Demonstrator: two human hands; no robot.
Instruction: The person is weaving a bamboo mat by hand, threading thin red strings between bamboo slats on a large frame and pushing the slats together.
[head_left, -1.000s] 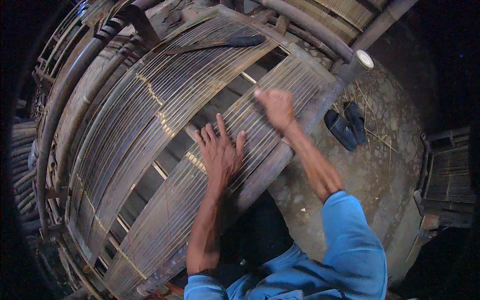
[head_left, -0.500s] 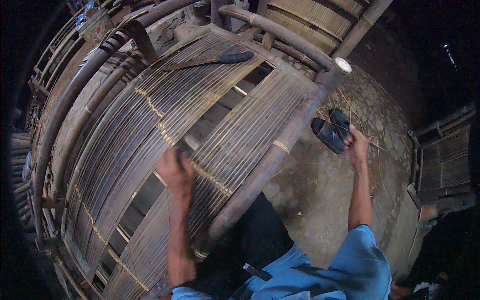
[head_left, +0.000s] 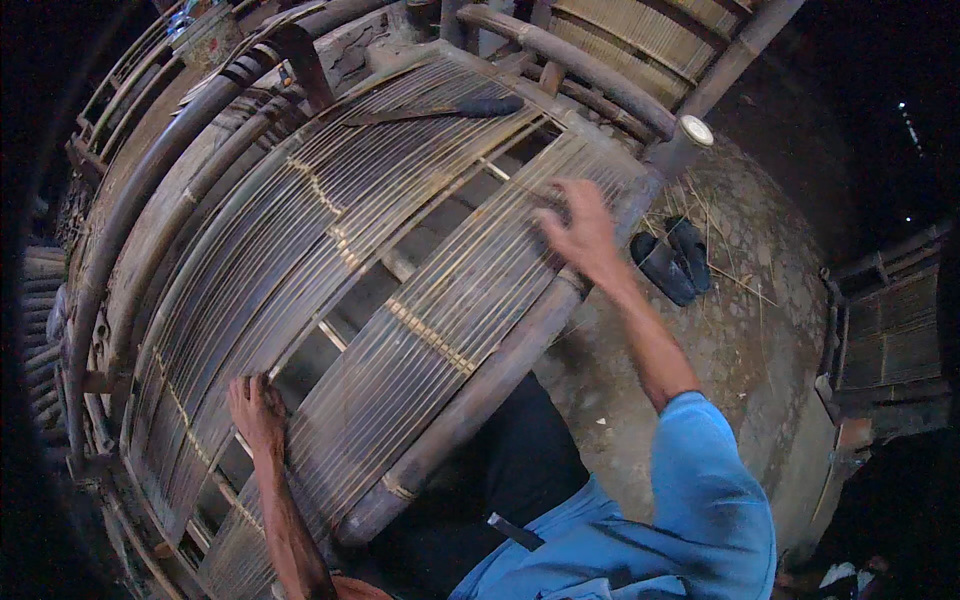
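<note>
A bench seat of thin bamboo slats (head_left: pixel 430 290) lies under both hands, with pale lashings (head_left: pixel 432 335) across it and a long gap along its middle. My left hand (head_left: pixel 258 412) rests low on the seat beside this gap, fingers curled down; what they may grip is hidden. My right hand (head_left: pixel 578 232) is over the right-hand slats near the thick bamboo front rail (head_left: pixel 480 410), its fingers spread and slightly blurred, with nothing visible in them. Across the seat's far end lies a long knife (head_left: pixel 490 107) with a dark handle.
Black slippers (head_left: pixel 668 265) and thin loose strips (head_left: pixel 740 283) lie on the stone floor to the right. Thick bamboo rails (head_left: pixel 150 190) border the seat at left. A bucket (head_left: pixel 205 38) stands at the far left. A cut bamboo end (head_left: pixel 696 130) marks the far right corner.
My right hand has swung from beside the slippers to above the right-hand slats. My left hand has moved nearer and to the left along the gap. The view has shifted slightly.
</note>
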